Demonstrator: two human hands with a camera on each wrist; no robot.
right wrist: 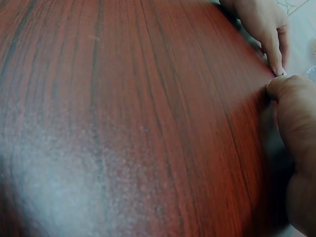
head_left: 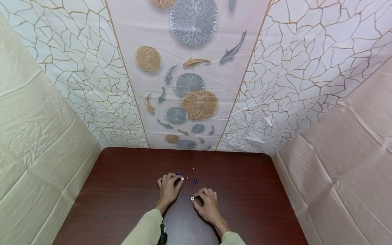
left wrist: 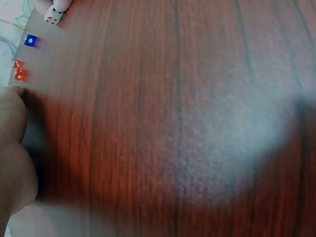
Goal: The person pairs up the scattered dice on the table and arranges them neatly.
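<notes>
In the head view my left hand (head_left: pixel 169 190) pinches a white die (head_left: pixel 182 178) between thumb and index finger, low over the tabletop. My right hand (head_left: pixel 209 207), nearer the front, holds another white die (head_left: pixel 192 198) at its thumb and index fingertips. That second die (left wrist: pixel 53 16) shows red and dark pips at the top of the left wrist view. A blue die (head_left: pixel 178 173) lies just beyond my left fingers, and a red die (head_left: pixel 187 178) is close to the right of the left hand's die. In the right wrist view, my right hand (right wrist: pixel 298 133) hides most of its own fingertips.
Another blue die (head_left: pixel 195 181) rests between and beyond the hands, with a second red die (head_left: pixel 193 168) farther back. The dark wooden table (head_left: pixel 128 204) ends at a patterned cloth backdrop (head_left: pixel 190 61). Plain cloth walls (head_left: pixel 346 163) stand at both sides.
</notes>
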